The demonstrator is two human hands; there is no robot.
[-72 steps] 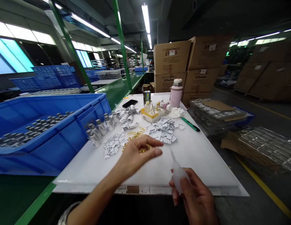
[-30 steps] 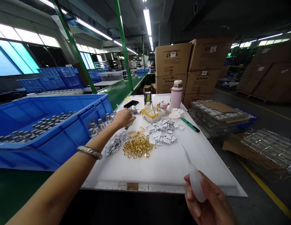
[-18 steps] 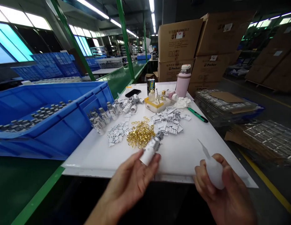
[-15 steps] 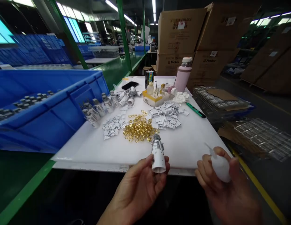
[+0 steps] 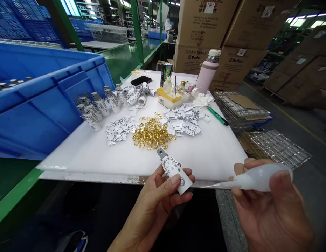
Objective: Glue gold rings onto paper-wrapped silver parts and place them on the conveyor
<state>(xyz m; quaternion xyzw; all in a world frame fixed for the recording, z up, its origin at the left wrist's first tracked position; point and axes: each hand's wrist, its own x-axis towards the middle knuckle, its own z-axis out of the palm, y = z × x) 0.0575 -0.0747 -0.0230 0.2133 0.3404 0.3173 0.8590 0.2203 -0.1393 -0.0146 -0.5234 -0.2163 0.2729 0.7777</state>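
Note:
Between the thumb and fingers of my left hand (image 5: 163,196) is a white cylindrical part (image 5: 175,171) with a grey square tip, tilted so the tip points up and left. My right hand (image 5: 273,199) grips a translucent squeeze bottle (image 5: 262,176), its thin nozzle pointing left toward the part without touching it. Just beyond the held part lies a pile of gold rings (image 5: 152,134). White dotted pieces lie in a left pile (image 5: 119,130) and a right pile (image 5: 185,120). Similar white cylinders (image 5: 99,105) stand at the table's left side.
A blue bin (image 5: 47,112) flanks the white table (image 5: 81,159) on the left. Toward the back are a phone (image 5: 141,81), a tray (image 5: 169,102) with small bottles, a pink flask (image 5: 207,73) and a green cutter (image 5: 217,116). Cartons (image 5: 205,28) are stacked behind.
The cylinder has turned from nearly upright to tilted, its tip now up-left. My right hand has turned the bottle so its nozzle points left. The view has shifted downward.

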